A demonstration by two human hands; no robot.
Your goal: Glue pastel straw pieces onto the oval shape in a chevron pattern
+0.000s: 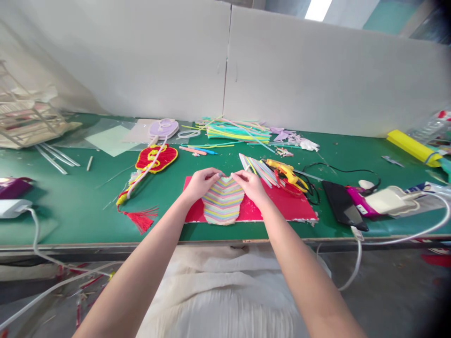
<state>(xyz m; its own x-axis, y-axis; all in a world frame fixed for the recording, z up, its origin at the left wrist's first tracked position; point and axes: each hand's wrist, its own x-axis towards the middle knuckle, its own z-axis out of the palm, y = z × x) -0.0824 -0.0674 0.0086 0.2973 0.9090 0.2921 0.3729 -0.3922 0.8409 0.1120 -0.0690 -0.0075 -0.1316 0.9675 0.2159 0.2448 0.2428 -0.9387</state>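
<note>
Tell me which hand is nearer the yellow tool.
Right. The right hand is left of the yellow tool; the left hand is farther left, at the striped piece's upper left.

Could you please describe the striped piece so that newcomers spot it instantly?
On the green table, find the red board. Over its left part, the left hand and right hand hold the striped piece. Unlike the loose strips behind, its stripes form nested Vs.

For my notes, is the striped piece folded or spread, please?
Spread: the striped piece shows chevron bands running from edge to edge.
</note>
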